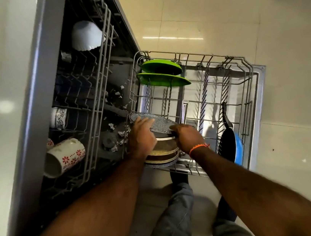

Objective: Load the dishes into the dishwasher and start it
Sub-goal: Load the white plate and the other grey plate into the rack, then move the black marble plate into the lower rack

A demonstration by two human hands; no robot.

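The dishwasher stands open with its lower rack (188,57) pulled out over the door. At the rack's near left corner stand several plates on edge: a speckled grey plate (159,123) farthest from me, brown and cream plates (165,150) nearer. My left hand (141,137) grips the speckled plate's left rim, its fingers lying over the face. My right hand (188,137), with an orange wristband, holds the same plate's right rim. Two green plates (161,75) stand at the rack's far left. A black pan (228,141) with a blue side leans at the rack's right.
The upper rack (96,86) is slid out on the left and holds a white bowl (86,36), a red-flowered mug (66,156) and a patterned cup (58,117). Bits of debris lie inside the tub. My legs stand on the cream tiled floor (290,118) below the rack.
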